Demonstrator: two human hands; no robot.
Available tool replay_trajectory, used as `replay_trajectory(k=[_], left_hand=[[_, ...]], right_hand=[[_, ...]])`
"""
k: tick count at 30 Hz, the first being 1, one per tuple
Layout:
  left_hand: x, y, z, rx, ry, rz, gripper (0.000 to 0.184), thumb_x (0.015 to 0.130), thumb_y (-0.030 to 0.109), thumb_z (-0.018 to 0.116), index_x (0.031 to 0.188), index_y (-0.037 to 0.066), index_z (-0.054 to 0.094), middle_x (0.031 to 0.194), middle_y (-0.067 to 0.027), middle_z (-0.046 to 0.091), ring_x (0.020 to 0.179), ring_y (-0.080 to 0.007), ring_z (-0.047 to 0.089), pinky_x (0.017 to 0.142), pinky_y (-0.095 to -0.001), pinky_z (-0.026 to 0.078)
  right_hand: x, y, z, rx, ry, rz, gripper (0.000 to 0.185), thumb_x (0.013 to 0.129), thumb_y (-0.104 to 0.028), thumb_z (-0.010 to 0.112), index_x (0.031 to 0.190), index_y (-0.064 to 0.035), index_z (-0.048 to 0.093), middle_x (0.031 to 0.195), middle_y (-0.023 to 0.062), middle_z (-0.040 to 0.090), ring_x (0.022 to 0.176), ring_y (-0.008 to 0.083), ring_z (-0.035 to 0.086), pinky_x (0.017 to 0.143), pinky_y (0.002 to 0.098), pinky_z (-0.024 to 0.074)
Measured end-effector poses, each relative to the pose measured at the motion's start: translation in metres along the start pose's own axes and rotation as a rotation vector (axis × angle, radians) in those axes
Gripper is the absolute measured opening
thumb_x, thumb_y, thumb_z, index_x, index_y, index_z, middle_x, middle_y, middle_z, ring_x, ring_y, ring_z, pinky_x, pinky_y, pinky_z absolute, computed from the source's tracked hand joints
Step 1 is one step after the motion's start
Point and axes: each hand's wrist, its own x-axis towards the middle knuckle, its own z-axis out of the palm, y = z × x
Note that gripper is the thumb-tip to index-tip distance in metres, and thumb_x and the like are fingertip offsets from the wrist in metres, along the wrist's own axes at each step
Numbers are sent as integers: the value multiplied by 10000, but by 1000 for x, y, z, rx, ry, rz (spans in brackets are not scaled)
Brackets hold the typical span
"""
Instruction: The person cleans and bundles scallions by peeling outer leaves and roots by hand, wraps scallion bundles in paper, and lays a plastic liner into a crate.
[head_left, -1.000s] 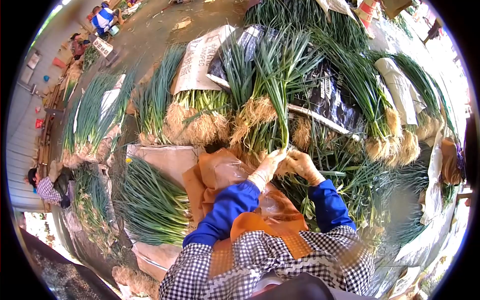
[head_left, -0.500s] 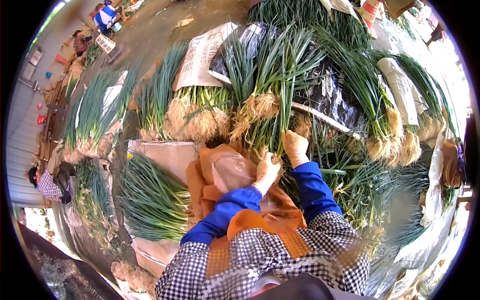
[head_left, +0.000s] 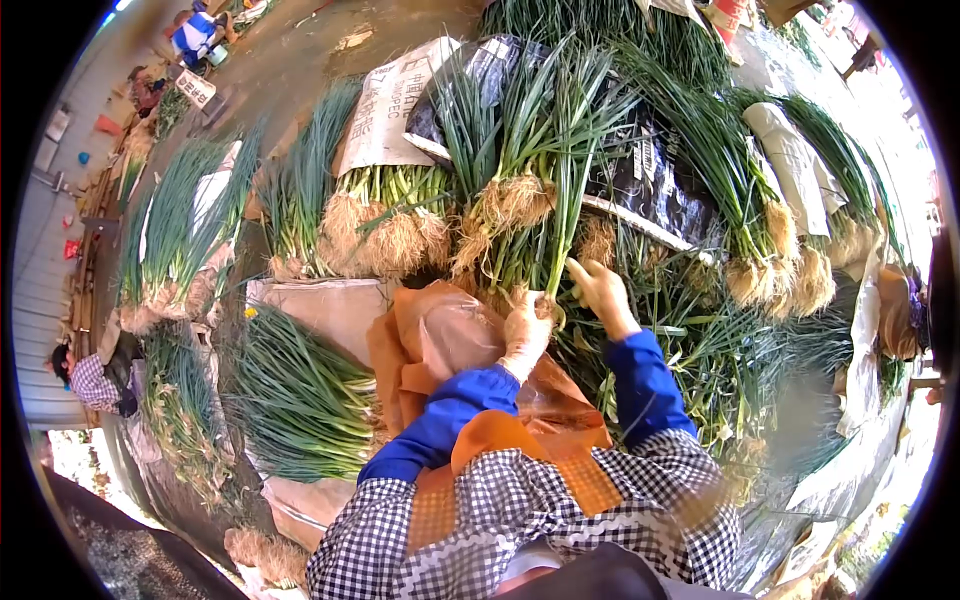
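My left hand (head_left: 527, 325) is closed around the root end of a few green onions (head_left: 568, 215), whose leaves point away from me. Just right of their pale stems is my right hand (head_left: 600, 292), its thumb and index finger apart and nothing visible between them. Beyond my left hand lie more onions with a tangle of tan roots (head_left: 515, 203). An orange plastic apron (head_left: 455, 335) covers my lap under my left forearm. Loose leaves and stalks (head_left: 690, 345) lie in a heap to the right of my right hand.
Trimmed-looking green onions (head_left: 300, 400) lie on a cardboard sheet (head_left: 335, 305) at left. Rooted bunches stand beyond, beside a printed white sack (head_left: 390, 110) and a black sack (head_left: 660, 190). A person in checked clothing (head_left: 95, 380) sits at far left; others are farther back.
My right hand has come off the onion stems and moved slightly right, its fingers spreading. My left hand still grips the root end. The whole view has shifted a little.
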Motion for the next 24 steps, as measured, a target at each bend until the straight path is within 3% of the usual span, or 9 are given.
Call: replay_trajectory(k=[1, 7, 10, 14, 16, 18, 21, 22, 24], left_hand=[[-2, 10, -8, 9, -42, -38, 376, 754, 248, 692, 1057, 91, 534, 813, -155, 649, 762, -329, 629, 669, -393, 485], [-1, -16, 1, -149, -38, -30, 434, 725, 315, 731, 1048, 92, 547, 857, -129, 656, 765, -294, 635, 699, -364, 493], [-8, -2, -6, -112, -100, -76, 416, 717, 299, 744, 1026, 88, 562, 852, -115, 659, 759, -267, 637, 697, -349, 497], [1, -13, 1, -96, -70, -136, 367, 723, 210, 748, 1012, 73, 566, 838, -109, 661, 740, -230, 636, 672, -324, 501], [0, -6, -3, -263, -67, -162, 338, 730, 160, 742, 1000, 63, 562, 824, -98, 660, 708, -182, 623, 650, -306, 501], [6, 0, -8, -708, -147, -526, 338, 736, 127, 734, 1014, 63, 552, 801, -78, 654, 680, -146, 605, 623, -291, 498], [-1, -3, -1, -367, -97, -237, 401, 732, 167, 732, 1062, 73, 523, 787, -89, 648, 663, -197, 613, 612, -324, 489], [-2, -8, 4, -105, 4, -11, 408, 736, 188, 724, 1072, 81, 517, 785, -104, 645, 665, -230, 619, 612, -342, 487], [-6, 14, -11, -58, -3, -18, 320, 755, 236, 676, 1023, 116, 547, 809, -143, 624, 735, -336, 607, 647, -402, 477]], right_hand=[[16, -7, 9, 28, -12, 7, 453, 846, -432, 585, 936, 9, 630, 647, 93, 611, 543, 172, 570, 537, 309, 450], [51, 40, 56, 621, -27, -73, 325, 898, -330, 557, 840, -18, 629, 615, 2, 549, 499, 98, 473, 461, 263, 381], [25, 45, 50, -390, 409, -299, 366, 908, -344, 490, 705, -60, 602, 632, 139, 604, 583, 284, 612, 560, 400, 473], [-46, 41, 28, -402, 85, -633, 399, 882, -332, 531, 599, -51, 510, 532, 140, 504, 433, 238, 495, 451, 375, 414], [-80, 45, -1, -47, -168, -237, 381, 874, -324, 545, 619, -42, 553, 549, 105, 545, 429, 201, 485, 463, 350, 429], [-67, 88, -34, -555, -146, -249, 334, 882, -327, 525, 722, -57, 640, 652, 83, 624, 509, 197, 545, 488, 346, 459], [-40, 112, -45, -960, -217, -252, 389, 829, -456, 553, 844, -83, 661, 756, 102, 667, 662, 272, 639, 617, 370, 496], [-26, 88, -27, -829, -122, -233, 408, 818, -465, 570, 860, -69, 658, 750, 114, 666, 674, 265, 639, 628, 367, 491], [-34, 1, -8, -18, -146, 163, 333, 849, -345, 608, 894, -17, 646, 699, 55, 616, 612, 127, 558, 547, 275, 452]])
